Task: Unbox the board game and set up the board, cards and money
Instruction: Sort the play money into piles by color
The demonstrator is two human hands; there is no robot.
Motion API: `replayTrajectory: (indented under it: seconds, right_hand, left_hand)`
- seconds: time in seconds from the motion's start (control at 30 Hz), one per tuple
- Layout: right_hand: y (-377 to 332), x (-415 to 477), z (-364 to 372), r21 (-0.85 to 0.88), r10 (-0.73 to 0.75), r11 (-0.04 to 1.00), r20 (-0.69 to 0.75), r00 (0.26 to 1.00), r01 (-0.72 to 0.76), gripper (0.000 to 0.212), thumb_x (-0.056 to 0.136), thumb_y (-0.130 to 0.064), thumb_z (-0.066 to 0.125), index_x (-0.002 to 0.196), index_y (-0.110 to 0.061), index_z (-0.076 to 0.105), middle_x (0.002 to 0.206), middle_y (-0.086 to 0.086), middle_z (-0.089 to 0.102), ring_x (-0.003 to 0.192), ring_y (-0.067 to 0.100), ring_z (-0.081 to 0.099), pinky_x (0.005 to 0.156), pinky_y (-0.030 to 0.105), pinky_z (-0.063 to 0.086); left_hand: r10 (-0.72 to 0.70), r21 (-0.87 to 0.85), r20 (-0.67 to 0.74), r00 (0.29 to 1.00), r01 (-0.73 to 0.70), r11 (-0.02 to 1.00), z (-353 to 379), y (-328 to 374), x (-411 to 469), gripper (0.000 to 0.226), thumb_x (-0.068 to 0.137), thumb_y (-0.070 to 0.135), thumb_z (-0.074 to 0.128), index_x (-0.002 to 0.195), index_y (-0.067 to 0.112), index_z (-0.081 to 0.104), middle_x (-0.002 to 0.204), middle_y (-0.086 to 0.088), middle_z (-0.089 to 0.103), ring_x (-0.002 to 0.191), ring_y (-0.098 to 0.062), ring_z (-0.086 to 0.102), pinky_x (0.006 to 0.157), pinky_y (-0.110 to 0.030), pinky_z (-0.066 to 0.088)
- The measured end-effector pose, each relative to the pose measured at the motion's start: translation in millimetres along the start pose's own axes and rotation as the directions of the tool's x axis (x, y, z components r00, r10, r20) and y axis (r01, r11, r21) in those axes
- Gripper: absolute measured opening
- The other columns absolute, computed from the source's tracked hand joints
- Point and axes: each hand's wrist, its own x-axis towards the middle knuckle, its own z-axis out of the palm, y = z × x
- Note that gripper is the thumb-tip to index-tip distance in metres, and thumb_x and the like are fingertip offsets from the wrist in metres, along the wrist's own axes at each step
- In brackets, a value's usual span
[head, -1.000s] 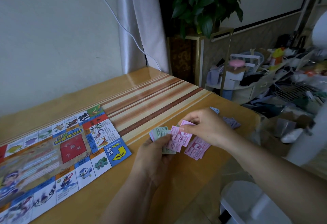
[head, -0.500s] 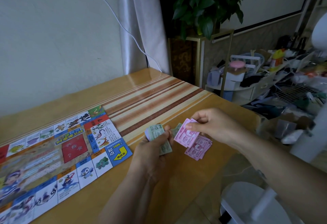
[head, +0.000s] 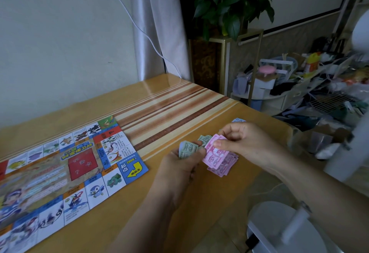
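Pinching a pink note (head: 214, 154), my right hand (head: 247, 143); my left hand (head: 179, 168) grips green notes (head: 187, 149). Head view: pink pile (head: 227, 165) beneath, near the table's (head: 209, 188) right edge. Board (head: 60, 172) flat at left, bare stripes between. Plant (head: 229, 3), clutter (head: 319, 93) beyond.

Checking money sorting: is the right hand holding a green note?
No, the right hand pinches a pink note; the left hand holds the green notes.

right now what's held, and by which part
Left hand grips green paper banknotes, lower end; right hand pinches pink paper banknote, upper end.
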Motion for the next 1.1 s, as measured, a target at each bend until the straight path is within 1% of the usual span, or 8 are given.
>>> replayTrajectory:
  seconds: [0.2, 0.37, 0.47, 0.57, 0.73, 0.83, 0.93, 1.1]
  right_hand:
    - [0, -1, -4, -0.022, -0.017, 1.0, -0.005, 1.0, 0.017, 0.012, 0.084, -0.018, 0.069, 0.087, -0.029, 0.067, 0.079, -0.007, 0.074, 0.067, 0.0, 0.067, 0.056, 0.013, 0.048]
    - [5, 1, -11, -0.112, -0.063, 0.992, -0.077, 0.995, 0.054, 0.004, 0.084, -0.018, 0.07, 0.087, -0.02, 0.07, 0.077, -0.006, 0.073, 0.068, 0.001, 0.068, 0.057, 0.01, 0.049]
    - [16, 5, -9, -0.167, -0.039, 0.986, -0.126, 0.991, 0.018, 0.003, 0.084, -0.017, 0.07, 0.086, -0.017, 0.069, 0.08, -0.004, 0.072, 0.067, 0.002, 0.067, 0.059, 0.009, 0.049]
    - [31, 6, 0, -0.289, -0.014, 0.957, -0.166, 0.986, -0.035, 0.007, 0.082, -0.017, 0.072, 0.087, -0.019, 0.069, 0.084, -0.002, 0.071, 0.075, 0.007, 0.067, 0.069, 0.02, 0.054]
    - [40, 1, 12, -0.597, -0.12, 0.802, -0.201, 0.972, -0.024, 0.016, 0.078, -0.032, 0.075, 0.091, -0.025, 0.07, 0.079, -0.014, 0.059, 0.081, 0.008, 0.057, 0.078, 0.03, 0.045]
    - [28, 1, 11, -0.69, -0.206, 0.724, -0.229, 0.951, -0.009, 0.033, 0.076, -0.042, 0.075, 0.106, -0.032, 0.066, 0.092, -0.016, 0.049, 0.089, 0.003, 0.045, 0.079, 0.025, 0.029]
    - [8, 3, 15, -0.49, -0.258, 0.863, -0.222, 0.94, 0.121, 0.027, 0.08, -0.041, 0.07, 0.103, -0.028, 0.066, 0.085, -0.018, 0.055, 0.08, -0.004, 0.051, 0.071, 0.017, 0.042]
    - [-12, 10, 23, -0.304, -0.116, 0.943, 0.073, 0.991, 0.133, 0.03, 0.077, -0.041, 0.074, 0.103, -0.031, 0.063, 0.088, -0.014, 0.061, 0.073, -0.011, 0.054, 0.064, 0.01, 0.041]
  left_hand:
    - [0.089, 0.157, -0.042, 0.995, -0.081, 0.984, 2, 2, 4, 0.016, 0.086, 0.02, 0.066, 0.101, 0.014, 0.066, 0.077, 0.004, 0.069, 0.052, 0.003, 0.051, 0.05, -0.014, 0.04]
    - [0.044, 0.097, -0.057, 0.997, -0.038, 0.995, 10, 2, 8, 0.018, 0.084, 0.021, 0.068, 0.099, 0.013, 0.067, 0.065, 0.008, 0.063, 0.055, -0.002, 0.048, 0.052, -0.017, 0.039]
    - [-0.091, -0.183, -0.084, 0.992, 0.074, 0.98, 6, 2, 10, 0.016, 0.086, 0.02, 0.065, 0.1, 0.012, 0.066, 0.08, -0.004, 0.06, 0.06, -0.009, 0.045, 0.053, -0.02, 0.038]
    - [-0.226, -0.56, -0.023, 0.974, 0.174, 0.81, -3, 4, 12, 0.018, 0.09, 0.019, 0.061, 0.106, 0.012, 0.063, 0.092, -0.009, 0.064, 0.062, -0.009, 0.052, 0.05, -0.019, 0.045]
    - [-0.238, -0.749, 0.049, 0.97, 0.193, 0.634, -13, 5, 10, 0.029, 0.097, 0.015, 0.045, 0.122, 0.021, 0.058, 0.11, -0.018, 0.062, 0.085, -0.02, 0.061, 0.071, -0.031, 0.051]
    - [-0.197, -0.71, 0.094, 0.976, 0.204, 0.674, -13, 1, 9, 0.041, 0.097, 0.003, 0.034, 0.129, 0.021, 0.051, 0.114, -0.023, 0.063, 0.091, -0.025, 0.064, 0.074, -0.039, 0.057]
    - [-0.137, -0.631, 0.14, 0.981, 0.195, 0.751, -9, 0, 9, 0.045, 0.096, -0.005, 0.033, 0.131, 0.02, 0.047, 0.101, -0.021, 0.07, 0.084, -0.024, 0.068, 0.07, -0.037, 0.058]
    - [-0.057, -0.384, 0.1, 0.993, 0.092, 0.919, -3, -1, 7, 0.043, 0.089, -0.004, 0.049, 0.126, 0.018, 0.054, 0.086, -0.01, 0.073, 0.074, -0.019, 0.071, 0.068, -0.035, 0.059]
